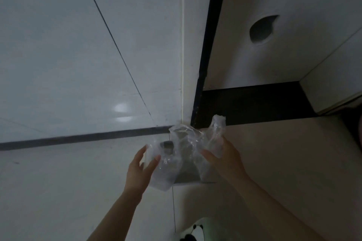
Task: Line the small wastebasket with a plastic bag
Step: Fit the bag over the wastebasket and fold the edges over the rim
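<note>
A clear, crumpled plastic bag [188, 143] hangs over the small wastebasket [187, 175], whose dark inside shows through the film. The basket stands on the floor near the wall corner and is mostly hidden by the bag. My left hand [140, 172] holds the bag's left edge between thumb and fingers. On the other side, my right hand [225, 158] grips the bag by its right handle loop, which sticks up above the fingers.
A pale tiled floor [58, 191] lies to the left, with a dark baseboard strip [78, 139] along the white tiled wall. A dark threshold [254, 101] and a white panel with a round hole [261, 29] stand behind. A slipper with a panda pattern [194, 231] is at the bottom edge.
</note>
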